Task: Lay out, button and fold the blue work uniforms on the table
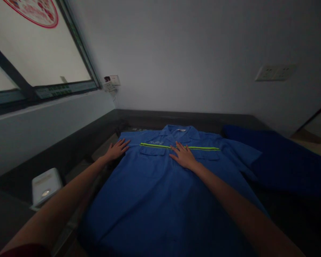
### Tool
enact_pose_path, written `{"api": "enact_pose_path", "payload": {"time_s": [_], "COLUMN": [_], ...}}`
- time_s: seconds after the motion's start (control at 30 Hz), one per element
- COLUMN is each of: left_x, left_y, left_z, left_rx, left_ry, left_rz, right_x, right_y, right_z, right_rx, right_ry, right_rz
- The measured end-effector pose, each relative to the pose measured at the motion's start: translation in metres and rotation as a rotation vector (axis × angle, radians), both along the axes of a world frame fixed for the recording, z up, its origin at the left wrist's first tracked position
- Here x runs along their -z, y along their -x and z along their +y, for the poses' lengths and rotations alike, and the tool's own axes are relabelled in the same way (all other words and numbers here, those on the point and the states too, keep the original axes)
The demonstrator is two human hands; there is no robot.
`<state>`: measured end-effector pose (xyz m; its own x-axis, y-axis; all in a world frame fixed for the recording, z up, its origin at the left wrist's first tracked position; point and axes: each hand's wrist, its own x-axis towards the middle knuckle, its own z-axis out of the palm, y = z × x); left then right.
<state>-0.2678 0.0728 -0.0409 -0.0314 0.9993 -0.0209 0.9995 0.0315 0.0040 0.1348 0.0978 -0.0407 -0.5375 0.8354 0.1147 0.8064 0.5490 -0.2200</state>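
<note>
A blue short-sleeved work shirt (pixel 149 185) lies spread front side up, its collar toward the wall. A yellow-green stripe (pixel 205 148) crosses the chest above two flap pockets, with pale lettering at the left. My left hand (pixel 117 149) rests with fingers spread on the left sleeve, near its lower edge. On the middle of the chest, over the button line and stripe, my right hand (pixel 184 156) lies flat with its fingers apart. Neither hand grasps the cloth.
Dark blue cloth (pixel 289 160) lies to the right of the shirt. A white box-like object (pixel 46 186) stands at the left, beside my left forearm. Wall sockets (pixel 114 80) are in the back corner, near a window (pixel 42 46); another socket plate (pixel 275 72) is at the right.
</note>
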Motion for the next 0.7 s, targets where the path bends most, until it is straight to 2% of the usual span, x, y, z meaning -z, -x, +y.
{"api": "enact_pose_path", "payload": {"time_s": [0.13, 0.23, 0.33, 0.4, 0.47, 0.57, 0.63, 0.7], "left_x": [-0.006, -0.024, -0.046, -0.054, -0.051, -0.032, -0.018, -0.007], "left_y": [-0.004, -0.019, -0.058, -0.099, -0.146, -0.212, -0.241, -0.254], "left_z": [-0.002, 0.007, 0.024, 0.037, 0.05, 0.064, 0.069, 0.071], "left_rx": [-0.075, -0.141, -0.017, 0.131, 0.232, 0.267, 0.265, 0.259], "left_ry": [-0.055, -0.216, -0.364, -0.361, -0.334, -0.304, -0.321, -0.347], "left_rz": [-0.042, -0.101, -0.263, -0.426, -0.539, -0.635, -0.646, -0.652], "right_x": [-0.007, -0.019, -0.031, -0.036, -0.037, -0.034, -0.029, -0.025], "right_y": [-0.008, -0.018, -0.023, -0.02, -0.012, 0.005, 0.014, 0.019], "right_z": [0.01, 0.023, 0.034, 0.038, 0.04, 0.043, 0.043, 0.043], "right_rx": [-0.023, 0.033, 0.168, 0.234, 0.261, 0.277, 0.295, 0.315], "right_ry": [-0.046, -0.134, -0.112, -0.055, -0.013, 0.016, 0.028, 0.036], "right_rz": [0.216, 0.427, 0.503, 0.455, 0.391, 0.329, 0.285, 0.246]}}
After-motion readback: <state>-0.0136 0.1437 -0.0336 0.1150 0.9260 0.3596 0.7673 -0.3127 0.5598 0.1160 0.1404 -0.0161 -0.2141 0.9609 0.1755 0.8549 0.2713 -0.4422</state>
